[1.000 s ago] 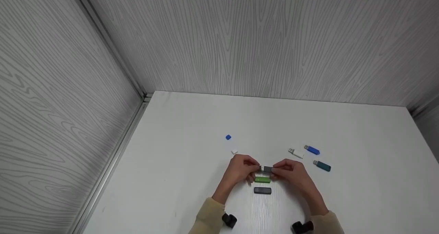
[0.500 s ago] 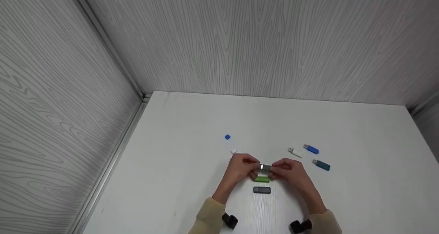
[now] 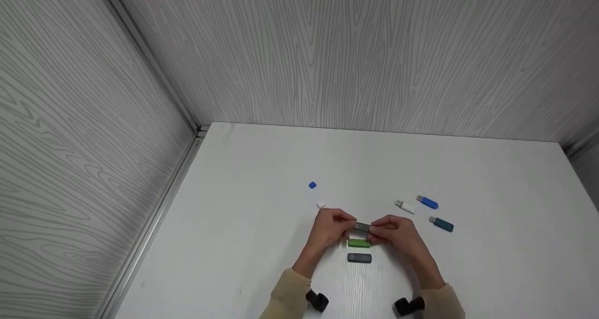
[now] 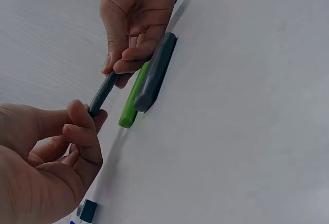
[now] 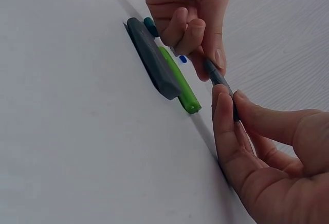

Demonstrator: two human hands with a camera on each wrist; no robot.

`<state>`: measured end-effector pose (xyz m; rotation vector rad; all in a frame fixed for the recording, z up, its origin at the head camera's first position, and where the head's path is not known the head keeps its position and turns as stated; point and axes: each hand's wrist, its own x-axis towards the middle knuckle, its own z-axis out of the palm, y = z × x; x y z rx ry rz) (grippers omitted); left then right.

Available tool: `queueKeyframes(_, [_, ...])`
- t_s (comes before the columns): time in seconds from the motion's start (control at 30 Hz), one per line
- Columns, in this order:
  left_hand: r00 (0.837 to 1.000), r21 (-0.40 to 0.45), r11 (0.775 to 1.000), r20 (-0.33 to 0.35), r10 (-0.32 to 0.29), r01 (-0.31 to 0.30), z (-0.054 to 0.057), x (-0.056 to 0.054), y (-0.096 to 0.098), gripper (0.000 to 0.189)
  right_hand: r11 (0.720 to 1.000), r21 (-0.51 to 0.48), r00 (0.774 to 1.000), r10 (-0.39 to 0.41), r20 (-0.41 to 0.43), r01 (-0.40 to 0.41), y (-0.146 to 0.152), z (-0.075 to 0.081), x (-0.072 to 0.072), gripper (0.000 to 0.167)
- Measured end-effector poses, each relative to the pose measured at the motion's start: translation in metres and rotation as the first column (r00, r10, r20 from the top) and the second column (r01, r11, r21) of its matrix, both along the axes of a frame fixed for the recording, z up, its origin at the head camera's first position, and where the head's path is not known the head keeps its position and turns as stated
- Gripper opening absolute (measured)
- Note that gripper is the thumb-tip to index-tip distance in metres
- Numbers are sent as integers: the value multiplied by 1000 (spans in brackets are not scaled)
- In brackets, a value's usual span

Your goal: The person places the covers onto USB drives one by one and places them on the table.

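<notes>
Both hands meet on a dark grey USB stick (image 3: pixel 361 227). My left hand (image 3: pixel 327 230) pinches its left end, the cap end, between thumb and fingertips. At the other end, my right hand (image 3: pixel 398 232) pinches the body. Cap and body look joined, with no metal plug showing between the fingertips. Just nearer than the hands lies a green USB stick (image 3: pixel 359 243), and a dark grey one (image 3: pixel 359 258) lies parallel to it; both appear capped. In the left wrist view, a small teal cap (image 4: pixel 88 211) lies beyond my left hand.
To the right lie three uncapped USB sticks: white (image 3: pixel 405 206), blue (image 3: pixel 427 202) and teal (image 3: pixel 441 224). A blue cap (image 3: pixel 312 184) and a white cap (image 3: pixel 321 205) lie beyond the left hand. A wood-grain wall (image 3: pixel 351 57) bounds the white table (image 3: pixel 252 169) at the back.
The metal plug visible between the left hand's cap and the stick's body has disappeared as the two parts came together. The hands have drawn slightly closer; the other sticks stay put.
</notes>
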<state>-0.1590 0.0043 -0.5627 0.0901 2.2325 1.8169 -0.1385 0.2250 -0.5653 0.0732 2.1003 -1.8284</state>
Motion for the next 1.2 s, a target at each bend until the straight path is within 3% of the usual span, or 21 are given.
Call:
queueKeyframes(0.37, [1000, 5, 1000, -16, -11, 11, 0, 2, -2, 7, 999, 18, 999, -31, 12, 31, -2, 1, -1, 34])
queueKeyframes(0.53, [996, -130, 991, -79, -39, 29, 1, 9, -1, 7, 996, 72, 998, -57, -6, 57, -5, 1, 1, 32])
queueKeyframes(0.77, [969, -369, 929, -219, -115, 26, 14, 21, 5, 13, 993, 78, 996, -85, -26, 87, -9, 2, 1, 31])
queueKeyframes(0.97, [919, -562, 827, -313, -241, 26, 22, 28, 7, 19, 994, 69, 995, -81, -53, 84, -8, 1, 2, 27])
queueKeyframes(1.07, [899, -608, 794, -346, -268, 3, 21, 28, 8, 19, 994, 75, 995, -81, -58, 85, -10, 1, 3, 28])
queueKeyframes(1.2, [889, -632, 775, -369, -272, -25, 19, 27, 9, 16, 990, 110, 995, -80, -63, 86, -13, 2, 5, 30])
